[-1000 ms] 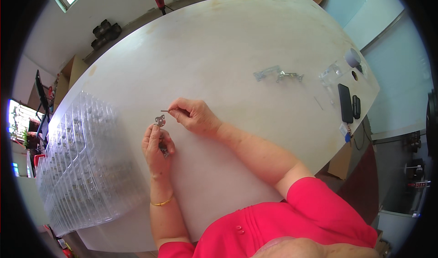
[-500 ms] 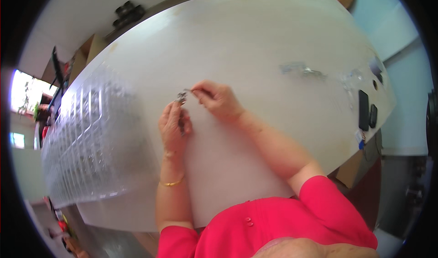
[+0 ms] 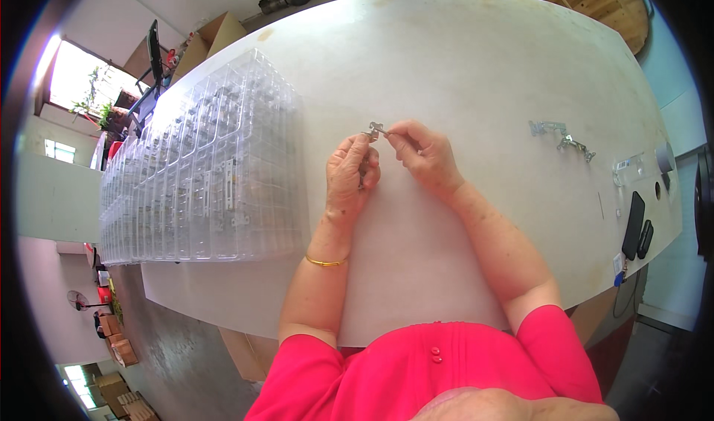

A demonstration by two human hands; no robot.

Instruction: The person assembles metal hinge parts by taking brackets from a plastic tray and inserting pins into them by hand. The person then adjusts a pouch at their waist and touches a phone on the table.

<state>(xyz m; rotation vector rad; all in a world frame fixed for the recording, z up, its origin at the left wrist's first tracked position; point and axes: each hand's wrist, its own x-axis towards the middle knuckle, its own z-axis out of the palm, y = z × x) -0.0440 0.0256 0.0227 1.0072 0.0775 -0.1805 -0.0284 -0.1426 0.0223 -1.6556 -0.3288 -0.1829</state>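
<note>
My left hand (image 3: 348,174) is closed around a small silvery metal fitting (image 3: 375,129), whose bracket-like end sticks up past the thumb and fingertips. A darker part of it shows between the curled fingers; the palm hides the rest. From the right, my right hand (image 3: 428,153) pinches a thin metal piece (image 3: 383,132) between thumb and forefinger. Its tip meets the upper end of the fitting; its kind is too small to tell. Both hands are above the pale table (image 3: 416,272). Two similar metal fittings (image 3: 574,147) lie farther right.
Clear plastic trays (image 3: 201,161), stacked and holding metal parts, stand along the left. At the right edge are a black phone-like object (image 3: 634,214), a smaller black object (image 3: 645,239), a clear container (image 3: 629,168) and a thin needle-like rod (image 3: 601,205). Cardboard boxes (image 3: 223,33) stand beyond the table.
The view has swung left, so hands, trays and table sit farther right in the picture. Both hands keep their grips, and the thin piece is now closer against the fitting.
</note>
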